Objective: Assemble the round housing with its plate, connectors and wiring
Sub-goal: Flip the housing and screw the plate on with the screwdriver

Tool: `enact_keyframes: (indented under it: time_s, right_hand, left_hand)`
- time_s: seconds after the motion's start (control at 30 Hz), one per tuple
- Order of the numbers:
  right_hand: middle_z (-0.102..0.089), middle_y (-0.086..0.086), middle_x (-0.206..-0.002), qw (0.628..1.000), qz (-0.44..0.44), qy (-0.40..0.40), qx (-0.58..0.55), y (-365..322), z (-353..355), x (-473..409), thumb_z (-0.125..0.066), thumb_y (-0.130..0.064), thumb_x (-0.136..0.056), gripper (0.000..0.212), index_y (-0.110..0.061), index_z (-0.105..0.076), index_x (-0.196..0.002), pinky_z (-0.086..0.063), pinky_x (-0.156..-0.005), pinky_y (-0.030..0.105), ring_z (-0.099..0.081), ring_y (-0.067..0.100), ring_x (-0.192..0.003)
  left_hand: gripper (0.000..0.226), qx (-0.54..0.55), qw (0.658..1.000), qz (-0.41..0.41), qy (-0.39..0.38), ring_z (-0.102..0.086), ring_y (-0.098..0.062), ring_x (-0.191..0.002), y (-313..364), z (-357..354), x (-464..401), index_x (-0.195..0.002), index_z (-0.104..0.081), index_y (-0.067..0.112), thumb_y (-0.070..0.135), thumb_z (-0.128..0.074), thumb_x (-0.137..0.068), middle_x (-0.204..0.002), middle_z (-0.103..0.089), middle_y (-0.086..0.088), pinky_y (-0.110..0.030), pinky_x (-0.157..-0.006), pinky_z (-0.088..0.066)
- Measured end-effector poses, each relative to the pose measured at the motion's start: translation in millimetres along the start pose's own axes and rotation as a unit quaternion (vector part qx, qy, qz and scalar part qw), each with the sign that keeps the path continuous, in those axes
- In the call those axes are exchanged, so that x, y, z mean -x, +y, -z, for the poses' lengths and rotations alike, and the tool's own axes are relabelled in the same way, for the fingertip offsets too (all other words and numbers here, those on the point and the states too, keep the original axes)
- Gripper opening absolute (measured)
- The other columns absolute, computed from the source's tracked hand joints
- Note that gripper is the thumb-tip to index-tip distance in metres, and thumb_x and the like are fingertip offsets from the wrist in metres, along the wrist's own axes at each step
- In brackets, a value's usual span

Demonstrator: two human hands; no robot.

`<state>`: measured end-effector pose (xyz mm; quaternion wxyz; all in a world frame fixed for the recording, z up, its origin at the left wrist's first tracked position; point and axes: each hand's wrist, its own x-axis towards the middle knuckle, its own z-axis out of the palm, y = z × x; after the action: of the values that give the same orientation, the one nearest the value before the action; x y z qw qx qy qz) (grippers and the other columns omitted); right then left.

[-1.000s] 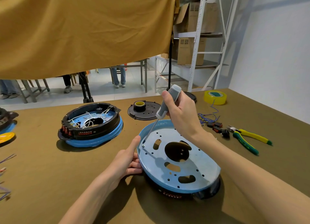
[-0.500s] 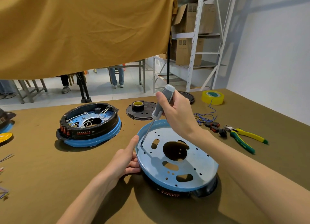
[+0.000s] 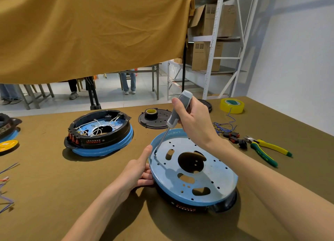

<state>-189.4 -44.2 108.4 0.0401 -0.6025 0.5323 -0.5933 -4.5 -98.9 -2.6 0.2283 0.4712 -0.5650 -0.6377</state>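
Right hand [image 3: 194, 119] grips the grey-handled screwdriver [image 3: 178, 108], tip on a screw in the round blue metal plate [image 3: 216, 172]; left hand [image 3: 139, 172] holds its rim. Keep the shaft square to the screw; press down while turning.

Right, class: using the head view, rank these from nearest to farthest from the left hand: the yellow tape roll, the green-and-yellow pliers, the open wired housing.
1. Open wired housing: up and left of the left hand.
2. Green-and-yellow pliers: across the blue plate, to the right.
3. Yellow tape roll: far right corner of the table.
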Motion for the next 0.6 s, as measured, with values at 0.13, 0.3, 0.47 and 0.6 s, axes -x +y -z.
enact_keyframes:
  time_s: [0.13, 0.3, 0.47, 0.6]
  right_hand:
    - [-0.065, -0.03, -0.075, 1.0, -0.003, -0.002, -0.001, -1.7, 1.8, -0.4, -0.055, -0.043, -0.104, 0.02, -0.029, -0.055, -0.089, -0.055, -0.061, 0.017, -0.067, -0.001, -0.073]
    - [-0.065, -0.03, -0.076, 1.0, -0.006, -0.005, 0.005, -1.2, 1.7, 1.2, -0.054, -0.045, -0.103, 0.021, -0.028, -0.056, -0.091, -0.055, -0.06, 0.017, -0.068, 0.0, -0.075]
    - [-0.066, -0.029, -0.077, 1.0, -0.018, -0.002, 0.013, 2.3, 3.7, 3.0, -0.054, -0.046, -0.103, 0.021, -0.031, -0.056, -0.089, -0.058, -0.062, 0.021, -0.069, 0.004, -0.076]
    - [-0.067, -0.026, -0.077, 1.0, -0.026, -0.007, 0.009, 1.6, 5.0, 4.5, -0.054, -0.047, -0.103, 0.019, -0.032, -0.055, -0.09, -0.059, -0.062, 0.023, -0.07, 0.008, -0.078]
  left_hand:
    - [0.105, -0.001, 1.0, 0.002, 0.002, -0.072, -0.017, -0.073, -0.7, 0.7, -0.9, -0.104, -0.076, 0.007, 0.093, -0.05, -0.051, -0.093, -0.079, -0.016, -0.033, -0.076, -0.064]
    - [0.103, 0.002, 1.0, 0.001, -0.004, -0.072, -0.016, -0.072, -1.5, 1.9, -1.2, -0.102, -0.077, 0.008, 0.094, -0.051, -0.051, -0.095, -0.079, -0.017, -0.031, -0.073, -0.063]
    - [0.104, 0.0, 1.0, 0.001, -0.003, -0.071, -0.019, -0.078, -1.3, 0.9, -1.3, -0.104, -0.077, 0.009, 0.094, -0.05, -0.05, -0.102, -0.078, -0.019, -0.036, -0.08, -0.064]
    - [0.105, -0.003, 1.0, 0.005, 0.0, -0.071, -0.02, -0.08, -1.0, 0.4, -1.5, -0.105, -0.077, 0.008, 0.093, -0.05, -0.05, -0.104, -0.077, -0.02, -0.037, -0.083, -0.064]
